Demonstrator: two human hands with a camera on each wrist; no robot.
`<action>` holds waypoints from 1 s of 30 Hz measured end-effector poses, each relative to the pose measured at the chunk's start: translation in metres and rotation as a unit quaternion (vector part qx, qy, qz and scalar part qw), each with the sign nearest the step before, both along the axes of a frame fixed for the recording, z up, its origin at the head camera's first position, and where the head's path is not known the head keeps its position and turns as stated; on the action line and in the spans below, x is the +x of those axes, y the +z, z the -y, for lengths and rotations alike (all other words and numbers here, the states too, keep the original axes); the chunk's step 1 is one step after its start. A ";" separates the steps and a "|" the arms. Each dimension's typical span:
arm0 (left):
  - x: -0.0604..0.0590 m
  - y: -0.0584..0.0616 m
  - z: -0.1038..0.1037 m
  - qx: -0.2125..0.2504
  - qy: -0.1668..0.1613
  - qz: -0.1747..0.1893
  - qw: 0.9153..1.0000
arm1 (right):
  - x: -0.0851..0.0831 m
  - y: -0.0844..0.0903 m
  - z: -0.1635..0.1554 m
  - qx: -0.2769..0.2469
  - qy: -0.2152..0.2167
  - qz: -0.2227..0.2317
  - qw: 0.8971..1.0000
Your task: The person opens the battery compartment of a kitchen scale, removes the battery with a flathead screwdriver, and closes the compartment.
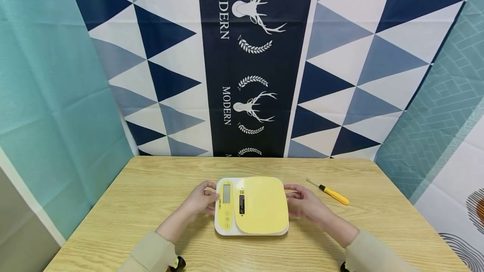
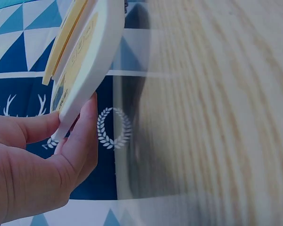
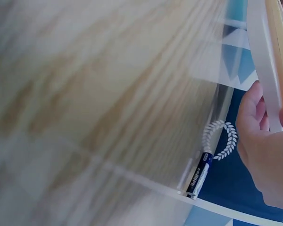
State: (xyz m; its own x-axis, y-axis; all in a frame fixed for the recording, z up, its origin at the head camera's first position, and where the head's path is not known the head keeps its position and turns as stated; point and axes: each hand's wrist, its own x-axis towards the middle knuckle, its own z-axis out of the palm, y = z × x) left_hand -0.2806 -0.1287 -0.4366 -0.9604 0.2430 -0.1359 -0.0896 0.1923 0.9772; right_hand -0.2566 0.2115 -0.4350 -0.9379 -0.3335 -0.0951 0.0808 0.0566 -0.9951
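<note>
At the far left hangs a teal curtain (image 1: pixel 49 95), and next to it a backdrop (image 1: pixel 257 53) of blue and white triangles with deer heads and the word MODERN. Below them lies the wooden surface (image 1: pixel 151 188).

The left hand (image 1: pixel 203 200) grips the left edge of the kitchen scale (image 1: pixel 251 205), at the end where the display sits. The left wrist view shows the thumb lying on the top face and the fingers (image 2: pixel 80 141) curled under the white rim, so the hand pinches the edge of the kitchen scale.

The kitchen scale sits in the middle of the surface, near the person, with its yellow plate facing up and its white base showing along the front.

The right hand (image 1: pixel 304 202) holds the opposite, right edge, its fingers wrapped around the rim; the right wrist view shows the fingers (image 3: pixel 254 113) against the white side of the kitchen scale. That view also shows a small battery (image 3: pixel 199 175) lying on the surface near this hand.

Further right, well apart from the hand, a yellow-handled screwdriver (image 1: pixel 329 192) lies on the surface. Both sleeves (image 1: pixel 151 255) are pale beige.
</note>
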 end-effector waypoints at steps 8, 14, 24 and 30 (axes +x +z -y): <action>-0.001 -0.009 -0.002 -0.013 -0.011 0.016 1.000 | -0.001 -0.006 0.005 0.019 -0.038 0.041 0.998; 0.000 -0.012 -0.005 -0.016 -0.017 0.019 1.000 | -0.002 -0.008 0.007 0.038 -0.043 0.057 0.997; -0.003 -0.015 -0.008 -0.056 -0.008 0.019 0.998 | -0.002 -0.008 0.010 0.057 -0.060 0.073 0.994; -0.007 -0.007 -0.010 -0.148 0.016 0.012 0.989 | -0.004 -0.005 0.011 0.081 -0.060 0.079 0.992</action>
State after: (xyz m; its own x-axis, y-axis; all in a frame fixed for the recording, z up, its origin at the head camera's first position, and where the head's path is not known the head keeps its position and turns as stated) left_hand -0.2874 -0.1191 -0.4438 -0.9625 0.1586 -0.2201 -0.1238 0.4654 0.8764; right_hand -0.2602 0.2000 -0.4405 -0.9391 -0.1887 -0.2872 0.2509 0.1945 -0.9483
